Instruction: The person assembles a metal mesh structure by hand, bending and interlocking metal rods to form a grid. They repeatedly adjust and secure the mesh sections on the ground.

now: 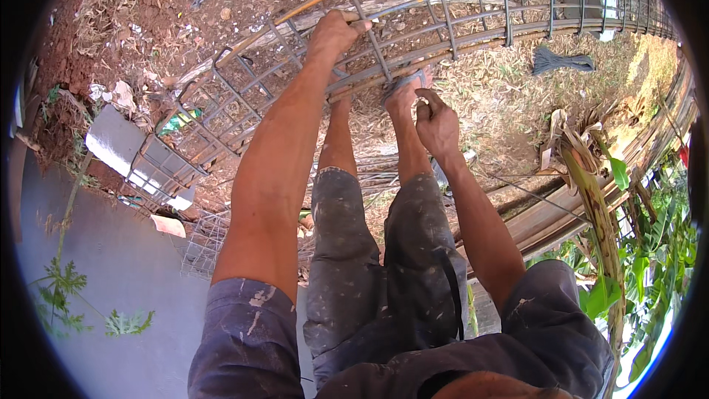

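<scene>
While the left hand (338, 31) grips the crosswise rebar cage (444, 11), the right hand (439, 127) — half-curled, contents unclear — hangs just short.

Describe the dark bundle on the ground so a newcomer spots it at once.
Find the long metal-bar cage curving across the top of the picture. Just below its right part, on the straw-littered ground, lies the dark grey bundle: compact and finely stranded, unlike the rigid, open cage above it.
</scene>
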Demonstrator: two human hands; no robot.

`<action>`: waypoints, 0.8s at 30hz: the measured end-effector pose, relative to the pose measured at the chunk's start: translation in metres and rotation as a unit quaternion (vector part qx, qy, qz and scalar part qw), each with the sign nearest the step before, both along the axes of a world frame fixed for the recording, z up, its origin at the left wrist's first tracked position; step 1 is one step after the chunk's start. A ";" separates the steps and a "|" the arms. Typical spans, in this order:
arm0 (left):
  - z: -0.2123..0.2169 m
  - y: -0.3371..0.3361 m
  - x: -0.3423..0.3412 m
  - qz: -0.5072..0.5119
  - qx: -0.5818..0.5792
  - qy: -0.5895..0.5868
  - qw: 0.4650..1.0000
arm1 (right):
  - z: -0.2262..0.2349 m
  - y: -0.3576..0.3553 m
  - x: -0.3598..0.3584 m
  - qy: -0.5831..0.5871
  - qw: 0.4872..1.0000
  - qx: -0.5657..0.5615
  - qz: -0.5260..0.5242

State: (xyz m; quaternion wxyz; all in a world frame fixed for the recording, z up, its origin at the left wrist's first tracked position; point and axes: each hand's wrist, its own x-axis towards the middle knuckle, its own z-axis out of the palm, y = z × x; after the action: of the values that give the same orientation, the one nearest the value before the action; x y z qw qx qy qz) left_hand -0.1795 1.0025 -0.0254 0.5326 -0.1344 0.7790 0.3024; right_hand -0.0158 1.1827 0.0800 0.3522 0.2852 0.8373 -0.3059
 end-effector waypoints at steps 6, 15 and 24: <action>-0.003 0.006 0.000 0.020 -0.006 -0.003 1.000 | -0.064 0.006 -0.063 0.037 0.998 0.007 -0.046; -0.004 0.002 0.004 0.038 -0.001 0.025 0.999 | -0.086 -0.014 -0.108 -0.059 0.937 -0.197 -0.283; -0.008 0.005 0.011 0.073 0.006 0.075 0.994 | -0.083 -0.013 -0.120 -0.106 0.928 -0.229 -0.276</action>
State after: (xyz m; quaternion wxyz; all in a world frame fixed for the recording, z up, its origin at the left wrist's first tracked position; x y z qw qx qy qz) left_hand -0.1683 1.0072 -0.0337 0.4499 -0.1642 0.8031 0.3545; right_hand -0.1361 1.1694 -0.0032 0.3960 0.4472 0.5910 -0.5421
